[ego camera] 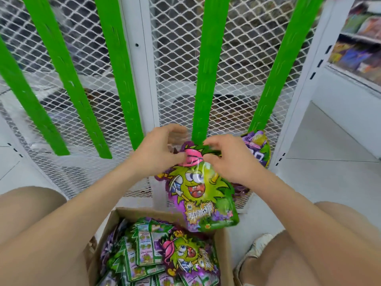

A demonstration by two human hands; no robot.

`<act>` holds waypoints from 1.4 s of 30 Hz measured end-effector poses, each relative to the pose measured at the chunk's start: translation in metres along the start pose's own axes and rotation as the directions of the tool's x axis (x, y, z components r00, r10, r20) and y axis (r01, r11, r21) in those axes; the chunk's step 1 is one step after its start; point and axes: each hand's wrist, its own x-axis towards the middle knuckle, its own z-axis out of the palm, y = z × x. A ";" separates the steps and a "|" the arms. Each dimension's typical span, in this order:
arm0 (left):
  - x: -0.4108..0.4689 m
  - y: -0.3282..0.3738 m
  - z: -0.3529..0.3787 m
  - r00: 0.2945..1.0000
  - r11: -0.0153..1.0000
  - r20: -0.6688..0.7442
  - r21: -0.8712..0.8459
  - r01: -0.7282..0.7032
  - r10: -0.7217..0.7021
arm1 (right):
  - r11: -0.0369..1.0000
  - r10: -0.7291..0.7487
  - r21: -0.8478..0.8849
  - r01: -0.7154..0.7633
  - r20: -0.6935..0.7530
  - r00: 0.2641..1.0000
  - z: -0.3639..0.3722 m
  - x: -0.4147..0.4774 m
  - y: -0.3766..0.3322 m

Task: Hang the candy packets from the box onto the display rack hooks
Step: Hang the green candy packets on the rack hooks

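A green and purple candy packet with a cartoon face hangs upright below a green rack strip. My left hand pinches the packet's top left corner. My right hand pinches its top right edge, right at the strip's lower end. Just below, an open cardboard box between my knees holds several more packets. Another purple packet hangs at the bottom of the strip to the right, partly hidden by my right hand.
Several green hanging strips run down a white wire mesh panel. A white shelf upright stands on the right, with stocked shelves beyond. My knees flank the box on a white tiled floor.
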 end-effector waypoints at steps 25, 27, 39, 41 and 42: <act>0.024 0.006 0.039 0.990 0.975 0.077 -0.177 0.131 -0.119 | 0.994 0.111 0.027 -0.110 -0.044 0.993 -0.006 0.004 0.029; 0.021 0.006 0.035 0.980 0.960 0.105 -0.209 0.187 -0.168 | 0.988 0.114 0.112 -0.105 -0.083 0.990 -0.001 0.002 0.024; 0.005 0.009 0.015 0.964 0.909 0.226 -0.354 0.218 -0.143 | 0.935 0.198 0.339 -0.102 -0.262 0.945 0.024 0.007 0.011; 0.006 0.006 0.014 0.963 0.903 0.226 -0.368 0.223 -0.146 | 0.937 0.200 0.331 -0.112 -0.245 0.949 0.025 0.008 0.012; 0.006 0.004 0.014 0.962 0.900 0.230 -0.374 0.224 -0.144 | 0.940 0.195 0.321 -0.117 -0.225 0.955 0.026 0.008 0.013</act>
